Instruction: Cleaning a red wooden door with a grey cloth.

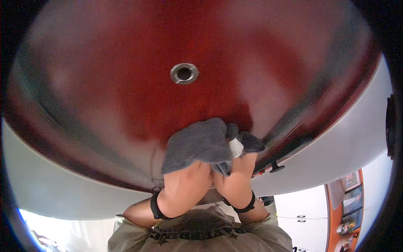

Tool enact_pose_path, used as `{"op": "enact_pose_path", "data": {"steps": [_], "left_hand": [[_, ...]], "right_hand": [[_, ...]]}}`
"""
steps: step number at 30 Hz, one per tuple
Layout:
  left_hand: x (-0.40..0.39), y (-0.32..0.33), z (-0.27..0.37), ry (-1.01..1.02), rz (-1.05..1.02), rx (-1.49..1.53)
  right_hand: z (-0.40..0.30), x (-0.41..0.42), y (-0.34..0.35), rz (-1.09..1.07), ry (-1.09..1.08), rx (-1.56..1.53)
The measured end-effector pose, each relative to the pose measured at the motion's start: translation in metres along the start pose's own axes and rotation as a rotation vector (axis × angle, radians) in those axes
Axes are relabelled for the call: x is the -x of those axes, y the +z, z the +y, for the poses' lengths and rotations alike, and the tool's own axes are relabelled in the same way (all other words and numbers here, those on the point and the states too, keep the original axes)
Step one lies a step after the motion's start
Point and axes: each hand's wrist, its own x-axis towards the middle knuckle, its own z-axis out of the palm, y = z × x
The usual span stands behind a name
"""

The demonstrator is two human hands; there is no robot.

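A ribbed dark grey cloth [196, 145] with a white tag [236, 148] lies bunched against a glossy dark red surface [141, 94]. My left hand [188, 181] is under the cloth's near edge, which covers its fingers. Close beside it on the right, my right hand [239, 171] reaches into the cloth's right part, and its fingers are hidden too. Both hands appear to hold the cloth. Black bands sit around both wrists. Farther up, a round metal ring [184, 74] with a dark opening is set into the red surface.
White surfaces [315, 170] border the curved-looking red edge. A small black knob-like fitting [277, 167] sticks out right of my right hand. At the lower right are white cabinet fronts [300, 204] and an orange-brown shelf frame [333, 217] with framed pictures.
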Motion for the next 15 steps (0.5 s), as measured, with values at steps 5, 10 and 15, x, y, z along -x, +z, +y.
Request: {"op": "enact_pose_path", "data": {"steps": [5, 10, 15], "left_hand": [[0.001, 0.009, -0.003, -0.004, 0.015, -0.002], [0.000, 0.020, -0.004, -0.014, 0.038, 0.041], [-0.013, 0.039, 0.013, -0.025, 0.040, 0.071]], "right_hand": [[0.000, -0.004, 0.005, 0.063, -0.042, 0.013], [0.004, 0.000, 0.007, 0.079, 0.028, -0.045], [0.031, 0.011, 0.005, 0.103, 0.042, -0.040]]}}
